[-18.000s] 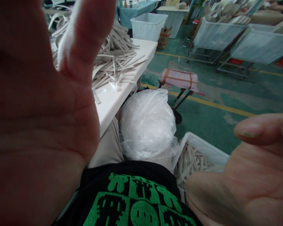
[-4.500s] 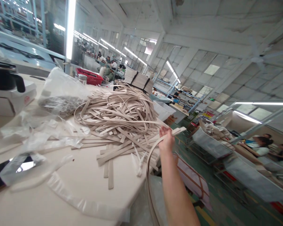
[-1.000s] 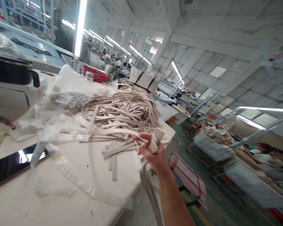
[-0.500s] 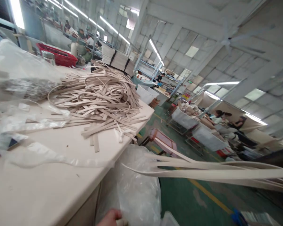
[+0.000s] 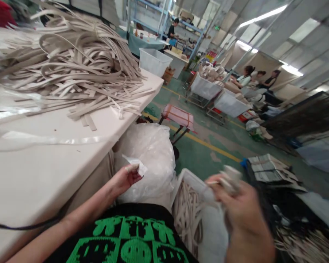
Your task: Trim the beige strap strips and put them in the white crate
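Observation:
My left hand [image 5: 128,177] is closed on a small white scrap [image 5: 138,165], which looks like paper or thin plastic. A finger of that hand has a pale wrap. Below it bulges a large clear plastic bag [image 5: 150,149] beside the table. Smeared by motion, my right hand [image 5: 241,204] grips a bundle of pale strips [image 5: 230,179], of which only a short part shows. Under and left of this hand stands a white plastic bin [image 5: 185,175] with beige strips [image 5: 188,212] inside. A big tangled heap of beige strips [image 5: 85,62] lies on the table.
The white table [image 5: 16,175] runs along my left, its edge slanting away. On the green floor stand a stool with a pink cover [image 5: 178,115] and wheeled white bins [image 5: 205,87]. Stacked bundles [image 5: 271,168] lie at right. Several people work farther off.
My view has tilted down and turned right. The strips that stretched across the right side no longer trail there; my right hand has come into view. My left hand now shows with the white scrap.

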Tool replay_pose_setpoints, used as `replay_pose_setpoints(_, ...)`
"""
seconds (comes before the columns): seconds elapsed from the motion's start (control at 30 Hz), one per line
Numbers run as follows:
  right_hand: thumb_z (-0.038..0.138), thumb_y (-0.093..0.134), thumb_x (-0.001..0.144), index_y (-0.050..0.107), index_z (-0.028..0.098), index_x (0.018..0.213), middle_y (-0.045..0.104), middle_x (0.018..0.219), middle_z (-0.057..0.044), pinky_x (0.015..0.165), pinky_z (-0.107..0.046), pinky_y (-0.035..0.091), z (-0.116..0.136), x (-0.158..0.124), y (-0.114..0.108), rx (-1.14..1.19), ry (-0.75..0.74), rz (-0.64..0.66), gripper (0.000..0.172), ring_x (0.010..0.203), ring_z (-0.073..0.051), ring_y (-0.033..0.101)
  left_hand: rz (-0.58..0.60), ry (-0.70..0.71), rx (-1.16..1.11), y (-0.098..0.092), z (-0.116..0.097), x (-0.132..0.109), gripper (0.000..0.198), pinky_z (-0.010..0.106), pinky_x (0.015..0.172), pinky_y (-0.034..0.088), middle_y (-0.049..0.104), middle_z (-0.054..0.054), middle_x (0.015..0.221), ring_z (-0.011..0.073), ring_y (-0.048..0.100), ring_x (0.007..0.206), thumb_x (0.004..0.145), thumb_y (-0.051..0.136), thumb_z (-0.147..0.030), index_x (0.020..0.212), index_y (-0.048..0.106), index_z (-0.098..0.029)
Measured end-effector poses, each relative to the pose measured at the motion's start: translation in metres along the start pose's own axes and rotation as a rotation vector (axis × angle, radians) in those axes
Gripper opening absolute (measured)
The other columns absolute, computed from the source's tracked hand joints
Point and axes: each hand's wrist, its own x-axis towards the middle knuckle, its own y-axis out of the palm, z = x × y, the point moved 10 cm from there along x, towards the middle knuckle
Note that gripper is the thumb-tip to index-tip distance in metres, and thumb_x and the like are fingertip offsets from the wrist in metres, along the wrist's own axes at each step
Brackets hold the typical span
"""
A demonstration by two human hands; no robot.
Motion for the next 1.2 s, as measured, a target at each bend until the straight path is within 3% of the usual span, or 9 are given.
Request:
replay_pose_setpoints(0.07, 0.040, 0.070, 0.080, 0.066, 0.015, 0.073, 0.054, 0.050, 0.002, 0.045, -0.022, 0.038, -0.018, -0.005, 0.081, 0.128, 0.068, 0.309, 0.026, 0.044, -0.010, 0.047, 0.051, -0.002, 0.001, 0.011, 0.000, -0.013, 0.012, 0.028, 0.078, 0.053, 0.074, 0.005, 0.081, 0.0159, 0.067, 0.073, 0.070, 0.077, -0.023, 0.076, 0.070, -0.016)
replay_pose_setpoints(0.13, 0.039, 0.066, 0.081, 0.065, 0.016, 0.073, 0.054, 0.049, 0.003, 0.045, -0.022, 0.038, -0.032, 0.000, 0.140, 0.244, 0.126, 0.404, 0.024, 0.043, -0.009, 0.046, 0.120, 0.018, 0.079, 0.022, 0.001, -0.024, 0.017, 0.029, 0.079, 0.052, 0.076, 0.009, 0.090, 0.0195, 0.069, 0.080, 0.070, 0.078, -0.028, 0.079, 0.073, -0.015)
replay_pose_setpoints(0.27, 0.043, 0.065, 0.078, 0.059, 0.017, 0.066, 0.053, 0.049, 0.003, 0.041, -0.020, 0.034, -0.052, 0.018, 0.200, 0.373, 0.180, 0.405, 0.029, 0.041, -0.009, 0.045, 0.199, 0.120, 0.294, 0.038, 0.003, -0.038, 0.030, 0.034, 0.087, 0.049, 0.076, 0.012, 0.094, 0.0272, 0.067, 0.094, 0.067, 0.080, -0.038, 0.084, 0.077, -0.014)
replay_pose_setpoints(0.57, 0.036, 0.064, 0.076, 0.058, 0.016, 0.062, 0.051, 0.048, 0.003, 0.040, -0.019, 0.034, -0.058, 0.031, 0.226, 0.461, 0.210, 0.346, 0.025, 0.041, -0.007, 0.042, 0.100, 0.337, 0.756, 0.035, 0.015, -0.020, 0.022, 0.031, 0.070, 0.051, 0.071, 0.002, 0.064, 0.0229, 0.064, 0.068, 0.066, 0.078, -0.041, 0.065, 0.077, -0.018)
replay_pose_setpoints(0.73, 0.045, 0.064, 0.079, 0.066, 0.015, 0.103, 0.069, 0.079, -0.004, 0.043, -0.018, 0.042, -0.091, 0.036, 0.223, 0.461, 0.266, 0.240, 0.038, 0.057, -0.011, 0.056, 0.025, 0.443, 0.688, 0.026, -0.007, -0.013, 0.024, 0.033, 0.085, 0.049, 0.075, 0.005, 0.078, 0.0240, 0.065, 0.082, 0.069, 0.075, -0.041, 0.076, 0.079, -0.018)
replay_pose_setpoints(0.83, 0.053, 0.070, 0.075, 0.066, 0.016, 0.109, 0.070, 0.088, -0.008, 0.045, -0.019, 0.046, -0.110, 0.020, 0.244, 0.483, 0.351, 0.429, 0.050, 0.073, -0.018, 0.064, -0.046, 0.503, 0.494, 0.012, -0.026, -0.008, 0.027, 0.032, 0.083, 0.049, 0.075, 0.006, 0.083, 0.0227, 0.064, 0.084, 0.071, 0.075, -0.042, 0.081, 0.077, -0.017)
replay_pose_setpoints(1.0, 0.065, 0.066, 0.075, 0.068, 0.014, 0.101, 0.060, 0.062, -0.002, 0.045, -0.020, 0.044, -0.096, -0.011, 0.278, 0.600, 0.372, 0.756, 0.057, 0.068, -0.020, 0.066, 0.019, 0.496, 0.439, 0.018, -0.035, 0.007, 0.023, 0.024, 0.054, 0.042, 0.066, 0.001, 0.067, 0.0127, 0.051, 0.056, 0.073, 0.075, -0.039, 0.078, 0.075, -0.016)
replay_pose_setpoints(1.1, 0.058, 0.067, 0.077, 0.070, 0.013, 0.092, 0.063, 0.061, -0.002, 0.044, -0.020, 0.042, -0.096, 0.001, 0.265, 0.505, 0.329, 0.645, 0.047, 0.053, -0.013, 0.057, 0.051, 0.443, 0.396, 0.022, -0.032, 0.019, 0.024, 0.025, 0.055, 0.042, 0.062, -0.001, 0.060, 0.0112, 0.050, 0.051, 0.070, 0.077, -0.038, 0.072, 0.073, -0.015)
replay_pose_setpoints(1.2, 0.052, 0.067, 0.077, 0.070, 0.013, 0.082, 0.059, 0.052, 0.001, 0.041, -0.019, 0.037, -0.112, 0.016, 0.238, 0.434, 0.369, 0.466, 0.040, 0.041, -0.007, 0.043, -0.069, 0.393, 0.241, -0.001, -0.033, 0.032, 0.032, 0.029, 0.071, 0.049, 0.069, 0.004, 0.072, 0.0154, 0.061, 0.066, 0.061, 0.083, -0.039, 0.077, 0.073, -0.013)
